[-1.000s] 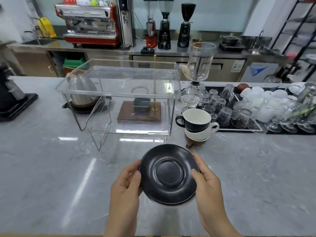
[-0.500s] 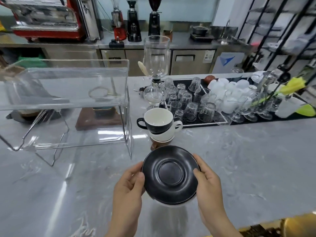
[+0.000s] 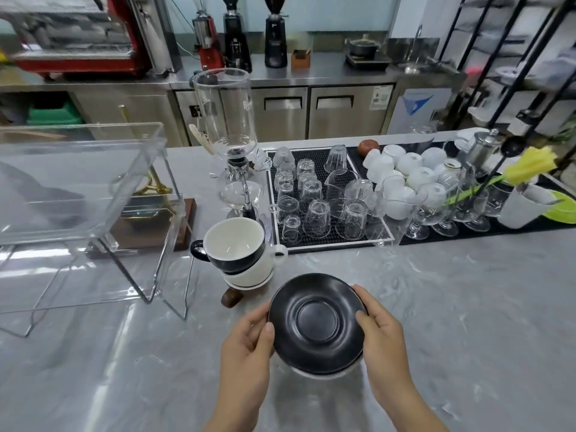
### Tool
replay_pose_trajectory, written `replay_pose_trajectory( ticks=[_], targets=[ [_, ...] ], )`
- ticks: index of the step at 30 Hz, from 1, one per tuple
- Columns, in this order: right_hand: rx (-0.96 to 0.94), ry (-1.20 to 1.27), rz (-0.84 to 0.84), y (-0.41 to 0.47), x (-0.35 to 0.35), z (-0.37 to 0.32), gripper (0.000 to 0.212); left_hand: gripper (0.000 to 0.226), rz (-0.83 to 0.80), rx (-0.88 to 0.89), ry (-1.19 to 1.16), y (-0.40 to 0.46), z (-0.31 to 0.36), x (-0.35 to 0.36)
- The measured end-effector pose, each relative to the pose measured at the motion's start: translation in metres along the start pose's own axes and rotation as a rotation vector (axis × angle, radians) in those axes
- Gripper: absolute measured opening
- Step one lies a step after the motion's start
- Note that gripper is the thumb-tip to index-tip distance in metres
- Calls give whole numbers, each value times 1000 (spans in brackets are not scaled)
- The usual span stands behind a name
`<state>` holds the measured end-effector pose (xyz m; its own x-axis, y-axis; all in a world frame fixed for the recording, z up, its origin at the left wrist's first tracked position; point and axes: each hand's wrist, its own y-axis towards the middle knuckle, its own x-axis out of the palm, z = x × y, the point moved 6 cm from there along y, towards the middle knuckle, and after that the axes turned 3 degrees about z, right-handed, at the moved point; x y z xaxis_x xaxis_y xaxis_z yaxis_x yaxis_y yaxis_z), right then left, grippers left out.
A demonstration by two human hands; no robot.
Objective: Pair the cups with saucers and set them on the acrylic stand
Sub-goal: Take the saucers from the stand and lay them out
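Observation:
A black saucer [image 3: 316,322] is held above the grey counter, with a white rim of a second saucer showing under its near edge. My left hand [image 3: 249,344] grips the stack's left edge, thumb on top. My right hand [image 3: 381,336] grips its right edge the same way. Just behind, a black cup [image 3: 232,244] with a white inside sits nested in a white cup [image 3: 252,271], both on a small brown stand. The clear acrylic stand [image 3: 93,188] rises at the left, its top shelf bare.
A glass siphon brewer [image 3: 232,157] stands behind the cups. A black mat [image 3: 314,157] with several upturned glasses lies to the right, then white cups and stemmed glasses. A wooden base with a brass frame [image 3: 156,194] sits behind the acrylic stand.
The view has swung to the right, so the acrylic stand now sits further left. Both hands keep holding the saucers in front of me, slightly right of before.

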<state>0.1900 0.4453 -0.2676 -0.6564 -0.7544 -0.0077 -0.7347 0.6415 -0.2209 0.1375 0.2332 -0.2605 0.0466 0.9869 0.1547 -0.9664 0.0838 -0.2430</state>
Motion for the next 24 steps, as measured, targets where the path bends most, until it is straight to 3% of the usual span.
replay_pose_trajectory(
  ticks=[24],
  targets=[
    [21,-37,-62,104,-18,14,47,32,161,-81,-80,64,-42,64]
  ],
)
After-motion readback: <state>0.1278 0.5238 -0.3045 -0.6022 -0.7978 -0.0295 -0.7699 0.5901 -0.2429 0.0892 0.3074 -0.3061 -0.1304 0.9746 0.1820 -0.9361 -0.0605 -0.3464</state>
